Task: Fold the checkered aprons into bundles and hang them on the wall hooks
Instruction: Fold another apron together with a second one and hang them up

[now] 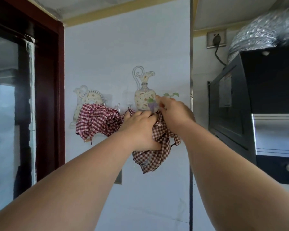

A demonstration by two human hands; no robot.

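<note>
Head view, the only one.

- Red-checked apron [97, 121]: bunched, hanging on the wall [107, 55] below the left jug decal. Reads as done.
- Brown-checked apron [154, 148]: loose bundle against the wall, long axis roughly vertical. Tail droops below both hands and a dark strap pokes out at lower right.
- Left grip [140, 129]: fingers curled round the bundle's upper left, grasping it and taking the weight. Forearm comes up from lower left.
- Right grip [173, 112]: above and right of the left, touching the bundle's top. Fingertips [158, 101] are curled in at the wall over the grape decal [153, 104]. Blurred, so I can't tell whether they pinch a loop, a fold or nothing.
- Free hook [118, 107]: bare, between the two aprons, just left of the left grip. Any hook under the right grip is hidden.

Judgement: the hang point sits above the bundle, at the right fingertips, so the right grip is nearer and does the hooking while the left supports from below. Risk: the bundle unrolls once the left lets go.
</note>
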